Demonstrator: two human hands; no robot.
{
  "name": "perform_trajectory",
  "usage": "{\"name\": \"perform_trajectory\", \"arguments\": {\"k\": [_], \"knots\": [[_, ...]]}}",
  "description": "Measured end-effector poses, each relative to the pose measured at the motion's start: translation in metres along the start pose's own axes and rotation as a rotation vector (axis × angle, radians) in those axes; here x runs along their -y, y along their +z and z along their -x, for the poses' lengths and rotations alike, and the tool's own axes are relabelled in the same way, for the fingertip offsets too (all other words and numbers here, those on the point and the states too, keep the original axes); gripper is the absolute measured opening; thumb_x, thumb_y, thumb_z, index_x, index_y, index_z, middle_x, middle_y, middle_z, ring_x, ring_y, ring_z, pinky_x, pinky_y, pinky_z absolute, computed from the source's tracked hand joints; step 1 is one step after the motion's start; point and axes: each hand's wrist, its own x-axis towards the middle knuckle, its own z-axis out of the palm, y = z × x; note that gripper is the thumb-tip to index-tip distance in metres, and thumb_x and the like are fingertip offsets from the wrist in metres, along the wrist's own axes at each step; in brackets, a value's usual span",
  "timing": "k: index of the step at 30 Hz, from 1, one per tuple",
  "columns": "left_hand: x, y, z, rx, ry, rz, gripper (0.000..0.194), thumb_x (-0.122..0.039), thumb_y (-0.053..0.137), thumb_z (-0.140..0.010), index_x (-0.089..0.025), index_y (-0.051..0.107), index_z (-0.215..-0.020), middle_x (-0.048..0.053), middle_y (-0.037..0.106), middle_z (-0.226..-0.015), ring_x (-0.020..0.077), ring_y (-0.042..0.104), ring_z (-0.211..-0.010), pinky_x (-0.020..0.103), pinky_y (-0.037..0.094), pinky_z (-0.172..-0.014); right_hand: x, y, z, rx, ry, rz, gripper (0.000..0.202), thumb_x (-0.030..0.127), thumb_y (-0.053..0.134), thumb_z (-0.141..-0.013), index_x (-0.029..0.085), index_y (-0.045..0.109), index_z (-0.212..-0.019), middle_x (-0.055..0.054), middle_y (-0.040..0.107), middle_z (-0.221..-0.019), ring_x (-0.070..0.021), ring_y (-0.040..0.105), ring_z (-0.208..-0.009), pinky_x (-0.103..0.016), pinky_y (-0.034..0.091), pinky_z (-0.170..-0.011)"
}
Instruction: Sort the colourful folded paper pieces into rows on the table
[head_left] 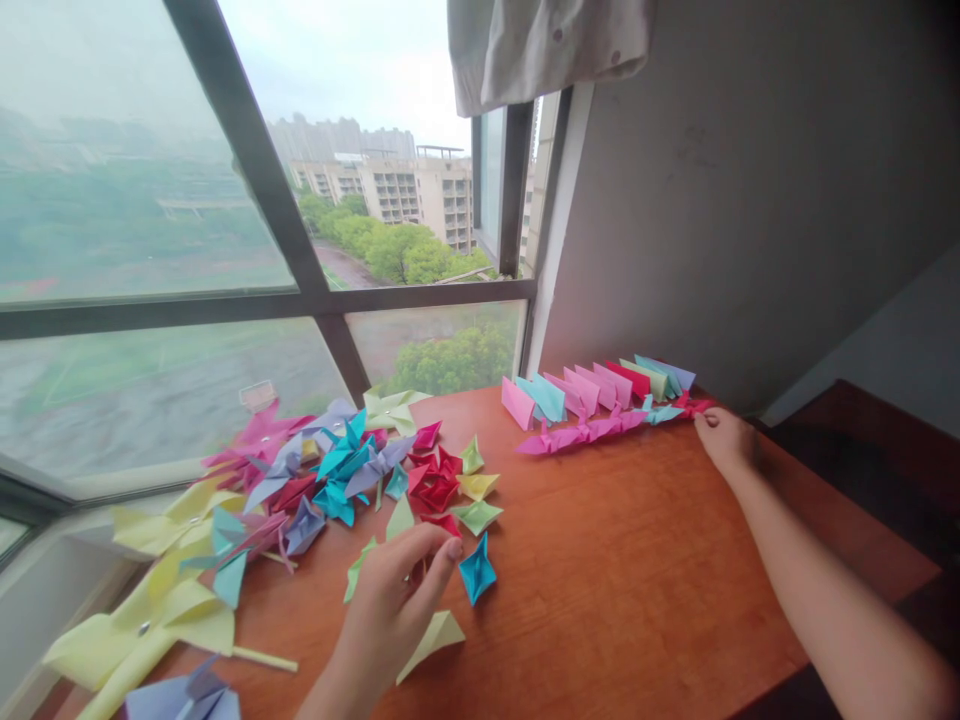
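My right hand pinches a red paper crane at the right end of a row of folded cranes. Light blue and pink cranes continue that row to the left. With thumb and fingers drawn together, my left hand hovers by the loose origami. Just behind its fingertips is a red folded paper piece; whether the fingers touch it, I cannot tell. A blue paper boat lies to the right of this hand. Partly hidden behind the wrist is a pale yellow folded paper.
Folded paper tents in several colours stand behind the cranes. Yellow pinwheels and a heap of blue, purple and red origami cover the left of the wooden table. A window frame and grey wall border it.
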Motion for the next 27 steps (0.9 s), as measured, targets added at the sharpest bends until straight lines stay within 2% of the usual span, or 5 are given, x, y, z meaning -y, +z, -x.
{"name": "perform_trajectory", "arguments": {"k": [11,19,23,25,27], "knots": [[0.0,0.001,0.001,0.003,0.058,-0.033,0.035,-0.036,0.044,-0.097,-0.018,0.06,-0.072,0.0,0.059,-0.062,0.0121,0.05,-0.055,0.022,0.035,-0.053,-0.002,0.001,-0.003,-0.02,-0.001,-0.041,0.017,0.033,0.061,-0.075,0.019,0.071,-0.079,-0.01,0.072,-0.081,-0.0198,0.057,-0.066,-0.029,0.035,-0.057],[-0.001,0.0,0.001,-0.015,0.076,-0.048,0.032,-0.035,0.046,-0.097,-0.018,0.062,-0.074,0.0,0.059,-0.063,0.0123,0.051,-0.057,0.022,0.036,-0.055,0.008,-0.006,0.014,-0.111,0.021,-0.095,0.032,0.033,0.055,-0.078,0.016,0.069,-0.102,-0.011,0.073,-0.09,-0.0242,0.062,-0.077,-0.033,0.042,-0.067],[-0.002,0.0,0.0,-0.012,0.085,-0.055,0.033,-0.034,0.046,-0.097,-0.018,0.062,-0.074,0.0,0.057,-0.062,0.0117,0.049,-0.056,0.022,0.034,-0.055,0.032,-0.02,0.026,-0.243,-0.056,-0.139,0.041,0.029,0.052,-0.077,0.014,0.063,-0.114,-0.012,0.072,-0.093,-0.0265,0.062,-0.082,-0.038,0.044,-0.076],[-0.004,0.001,0.0,-0.019,0.087,-0.054,0.034,-0.034,0.046,-0.097,-0.018,0.062,-0.072,0.0,0.056,-0.062,0.0115,0.048,-0.056,0.022,0.034,-0.055,0.053,-0.027,0.034,-0.311,-0.153,-0.172,0.043,0.028,0.052,-0.076,0.012,0.062,-0.115,-0.013,0.071,-0.094,-0.0268,0.062,-0.084,-0.039,0.045,-0.079],[-0.008,0.001,0.001,-0.034,0.084,-0.044,0.035,-0.035,0.046,-0.098,-0.017,0.062,-0.072,0.0,0.056,-0.062,0.0112,0.047,-0.056,0.022,0.033,-0.055,0.08,-0.035,0.045,-0.321,-0.258,-0.224,0.042,0.028,0.052,-0.076,0.013,0.063,-0.114,-0.012,0.07,-0.096,-0.0243,0.062,-0.081,-0.038,0.047,-0.08]]}}
